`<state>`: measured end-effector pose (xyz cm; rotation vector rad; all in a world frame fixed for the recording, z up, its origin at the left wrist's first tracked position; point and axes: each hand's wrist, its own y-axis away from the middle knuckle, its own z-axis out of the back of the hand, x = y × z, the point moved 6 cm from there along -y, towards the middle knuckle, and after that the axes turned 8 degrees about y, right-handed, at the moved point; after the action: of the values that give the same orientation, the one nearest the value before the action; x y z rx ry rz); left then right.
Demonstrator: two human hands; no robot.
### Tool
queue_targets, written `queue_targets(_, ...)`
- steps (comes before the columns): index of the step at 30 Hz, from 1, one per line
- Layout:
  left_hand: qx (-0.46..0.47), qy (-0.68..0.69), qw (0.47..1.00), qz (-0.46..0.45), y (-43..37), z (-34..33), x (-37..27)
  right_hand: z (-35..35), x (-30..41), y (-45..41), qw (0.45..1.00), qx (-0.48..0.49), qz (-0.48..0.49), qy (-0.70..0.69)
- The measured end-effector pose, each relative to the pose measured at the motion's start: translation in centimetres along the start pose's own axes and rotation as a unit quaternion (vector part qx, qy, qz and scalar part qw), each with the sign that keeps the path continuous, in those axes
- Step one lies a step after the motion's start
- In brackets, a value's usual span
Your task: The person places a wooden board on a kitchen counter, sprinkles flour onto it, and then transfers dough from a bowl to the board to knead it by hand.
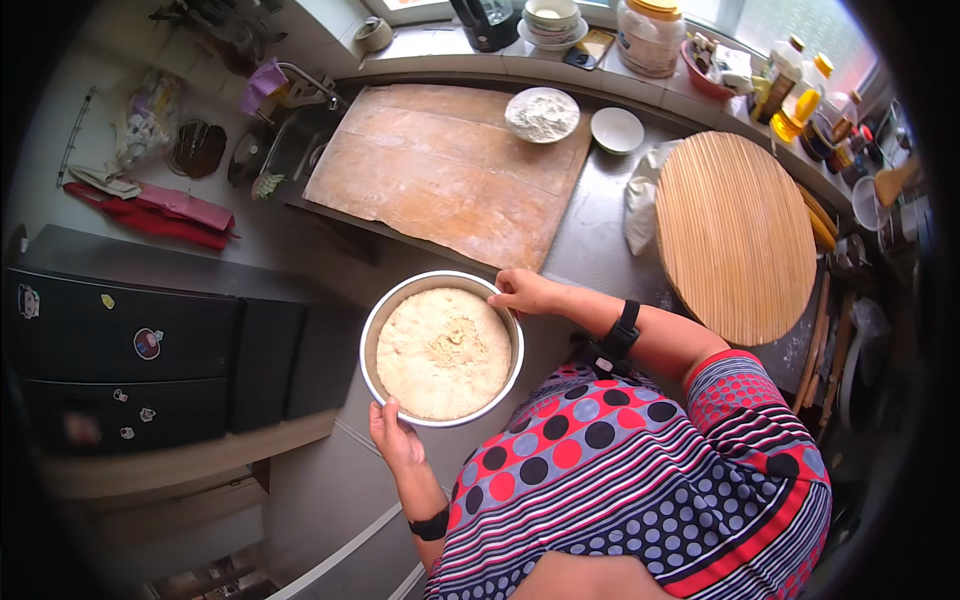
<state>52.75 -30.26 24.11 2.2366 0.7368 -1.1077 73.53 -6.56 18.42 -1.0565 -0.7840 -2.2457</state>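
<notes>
A round metal basin (367, 341) is held up in front of my body, over the floor. Pale dough (442, 375) fills much of its inside, with a rough, cracked patch near the middle. My left hand (397, 441) grips the near-left part of the rim, its thumb over the edge. On the far right side of the rim, my right hand (529, 292) pinches the edge. Beyond the basin, a wooden board (450, 165) dusted with flour lies on the counter. A bowl of white flour (543, 115) stands on the board's far right corner.
Beside the board stands a small white bowl (617, 130). A round slatted wooden lid (735, 240) sits on the metal counter (592, 199) to the right. Jars and bottles (780, 79) line the windowsill. A sink (304, 139) is at the left, and a dark refrigerator (127, 330) stands nearer.
</notes>
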Motion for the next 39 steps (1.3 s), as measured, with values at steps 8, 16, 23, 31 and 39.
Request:
queue_targets(8,0.002,0.02,1.0,-0.002,-9.7,2.2,-1.5,-0.4,2.7,-11.1,0.999,0.038,0.008,-0.016)
queue_targets(16,0.043,0.012,0.998,0.049,-25.9,4.0,-3.1,-2.4,3.3,-22.0,0.998,0.018,-0.049,0.019)
queue_targets(23,0.083,-0.036,0.992,0.084,-41.2,1.4,-5.8,0.2,5.5,-27.9,0.994,-0.094,-0.046,-0.024)
queue_targets(31,0.106,-0.069,0.989,0.078,-54.3,-2.8,-7.2,20.2,1.0,-16.4,0.702,-0.592,-0.209,0.336)
queue_targets(39,0.11,-0.089,0.98,0.141,-62.5,-6.9,-5.4,18.9,-5.0,-20.6,0.795,-0.549,-0.167,0.197)
